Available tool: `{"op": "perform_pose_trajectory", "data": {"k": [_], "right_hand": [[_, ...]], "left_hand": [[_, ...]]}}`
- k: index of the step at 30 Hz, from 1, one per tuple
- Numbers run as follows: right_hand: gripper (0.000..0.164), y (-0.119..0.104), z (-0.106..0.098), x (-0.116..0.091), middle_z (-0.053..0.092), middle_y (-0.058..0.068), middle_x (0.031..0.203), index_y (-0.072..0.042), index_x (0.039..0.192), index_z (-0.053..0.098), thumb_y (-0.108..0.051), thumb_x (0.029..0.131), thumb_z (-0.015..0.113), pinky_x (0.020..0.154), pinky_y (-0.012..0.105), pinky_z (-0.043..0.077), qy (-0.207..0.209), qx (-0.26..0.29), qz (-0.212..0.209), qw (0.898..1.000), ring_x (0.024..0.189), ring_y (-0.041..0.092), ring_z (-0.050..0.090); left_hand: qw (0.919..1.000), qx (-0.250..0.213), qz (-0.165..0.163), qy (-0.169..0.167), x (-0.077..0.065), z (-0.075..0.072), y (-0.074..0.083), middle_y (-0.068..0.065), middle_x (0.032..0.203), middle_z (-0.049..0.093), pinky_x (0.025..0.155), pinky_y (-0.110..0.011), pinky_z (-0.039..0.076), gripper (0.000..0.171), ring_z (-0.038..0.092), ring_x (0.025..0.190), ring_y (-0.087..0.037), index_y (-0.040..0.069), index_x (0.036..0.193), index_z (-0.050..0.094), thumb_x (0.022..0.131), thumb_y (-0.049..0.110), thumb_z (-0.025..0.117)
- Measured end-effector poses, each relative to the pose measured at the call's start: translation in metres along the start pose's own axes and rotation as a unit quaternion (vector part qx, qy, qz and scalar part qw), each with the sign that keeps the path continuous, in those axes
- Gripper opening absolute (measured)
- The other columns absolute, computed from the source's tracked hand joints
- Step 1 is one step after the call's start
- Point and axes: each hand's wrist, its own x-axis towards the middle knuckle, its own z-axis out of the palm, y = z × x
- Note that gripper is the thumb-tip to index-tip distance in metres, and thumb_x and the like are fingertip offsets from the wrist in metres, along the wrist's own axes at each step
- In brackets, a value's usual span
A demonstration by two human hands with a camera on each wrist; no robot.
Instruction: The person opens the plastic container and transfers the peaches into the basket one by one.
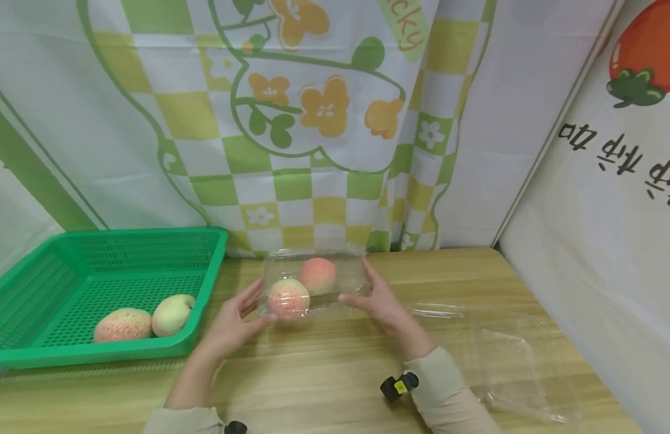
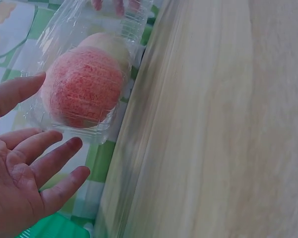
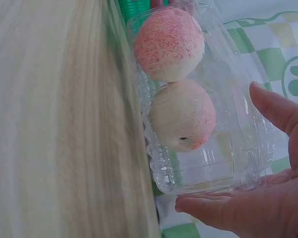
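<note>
A clear plastic clamshell box (image 1: 343,283) sits at the far side of the table between both hands. Inside it are two pink and cream peaches, the left one (image 1: 288,298) nearer me and the other peach (image 1: 317,275) behind it. My left hand (image 1: 232,328) is at the box's left end, its thumb and fingers spread; in the left wrist view the fingers (image 2: 64,158) are fairly straight. My right hand (image 1: 386,304) is at the right end, with thumb (image 3: 275,109) raised and straight fingers along the end wall. Whether the box's lid is fastened cannot be told.
To the left stands a green plastic basket (image 1: 205,301) holding two more peaches (image 1: 123,325). Other clear plastic boxes (image 1: 522,367) lie at the right of the wooden table (image 1: 313,386). A checked, flowered curtain (image 1: 313,181) hangs behind the table.
</note>
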Motion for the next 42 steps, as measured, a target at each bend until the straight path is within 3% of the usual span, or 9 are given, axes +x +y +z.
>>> {"op": "perform_pose_trajectory", "data": {"k": [15,31,39,42], "right_hand": [[0.105,0.011,0.012,0.004,0.007,0.018,0.167,-0.015,0.161,0.010,-0.009,0.082,0.078,0.120,0.061,0.013,0.002,0.002,0.012,1.000,0.152,0.045,0.007],[0.106,0.015,0.013,0.007,0.004,0.019,0.167,-0.013,0.161,0.009,-0.007,0.081,0.079,0.122,0.059,0.011,-0.003,0.016,0.000,1.000,0.153,0.043,0.003],[0.104,0.016,0.012,0.006,0.006,0.016,0.167,-0.012,0.161,0.008,-0.015,0.085,0.078,0.122,0.060,0.010,-0.005,-0.059,-0.022,0.998,0.154,0.041,0.005],[0.102,0.011,0.013,0.004,0.006,0.014,0.168,-0.015,0.161,0.009,-0.022,0.086,0.078,0.120,0.063,0.012,0.002,-0.105,-0.050,0.993,0.154,0.041,0.007]], "left_hand": [[0.9997,-0.001,-0.022,-0.006,-0.003,-0.005,-0.010,-0.020,0.162,0.026,0.114,-0.054,0.036,0.087,0.033,0.144,-0.046,0.006,0.158,0.021,0.091,0.024,0.073],[0.9997,-0.011,-0.021,-0.008,-0.001,-0.005,-0.015,-0.022,0.162,0.025,0.114,-0.056,0.035,0.087,0.031,0.145,-0.047,0.003,0.158,0.020,0.091,0.020,0.073],[0.9999,-0.009,-0.013,-0.006,-0.002,-0.005,-0.016,-0.025,0.161,0.025,0.114,-0.055,0.034,0.087,0.030,0.145,-0.047,0.001,0.157,0.020,0.091,0.019,0.073],[0.9998,-0.002,-0.015,-0.009,-0.003,-0.006,-0.014,-0.026,0.161,0.025,0.114,-0.056,0.035,0.088,0.030,0.144,-0.049,0.000,0.158,0.017,0.092,0.019,0.072]]}}
